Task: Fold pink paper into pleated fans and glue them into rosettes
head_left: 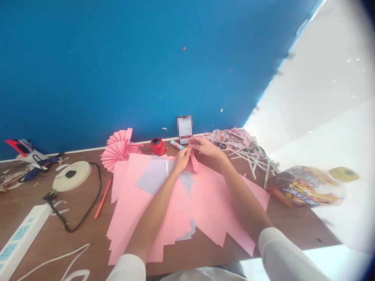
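Two-Handed Work Position

Your left hand (182, 159) is clamped on the upper end of the pleated pink paper (194, 165), which extends toward you above the pink sheets (205, 207). Your right hand (204, 146) is at the same end, thumb and fingers close together; whether they pinch the paper cannot be determined from this view. The glue stick (176, 144) lies just beyond your left hand, between the red round object (158, 146) and the upright phone (185, 130). Pink paper fans (115, 154) are located to the left.
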Demonstrator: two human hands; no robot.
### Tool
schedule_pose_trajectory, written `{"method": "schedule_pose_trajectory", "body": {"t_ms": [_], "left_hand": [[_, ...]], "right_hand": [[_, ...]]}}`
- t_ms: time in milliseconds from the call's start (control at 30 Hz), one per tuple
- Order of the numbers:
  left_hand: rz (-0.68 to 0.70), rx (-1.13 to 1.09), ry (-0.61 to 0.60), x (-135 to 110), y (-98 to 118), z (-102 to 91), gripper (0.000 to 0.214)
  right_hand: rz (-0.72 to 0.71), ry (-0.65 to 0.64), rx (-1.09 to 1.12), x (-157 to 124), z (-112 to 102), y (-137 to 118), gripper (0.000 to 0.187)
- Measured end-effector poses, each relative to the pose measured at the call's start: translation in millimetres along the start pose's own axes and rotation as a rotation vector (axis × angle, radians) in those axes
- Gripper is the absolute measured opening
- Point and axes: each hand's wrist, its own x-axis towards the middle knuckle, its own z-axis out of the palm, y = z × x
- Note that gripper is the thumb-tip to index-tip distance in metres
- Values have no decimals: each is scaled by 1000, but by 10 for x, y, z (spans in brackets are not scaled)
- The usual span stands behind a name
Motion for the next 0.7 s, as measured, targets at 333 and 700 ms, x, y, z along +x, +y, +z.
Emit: {"method": "schedule_pose_trajectory", "body": {"t_ms": [333, 700], "left_hand": [[17, -8, 8, 22, -17, -12, 42], [-37, 53, 5, 11, -35, 3, 44]], "right_hand": [[-21, -147, 129, -44, -23, 75, 46], [-83, -109, 116, -20, -18, 160, 48]]}}
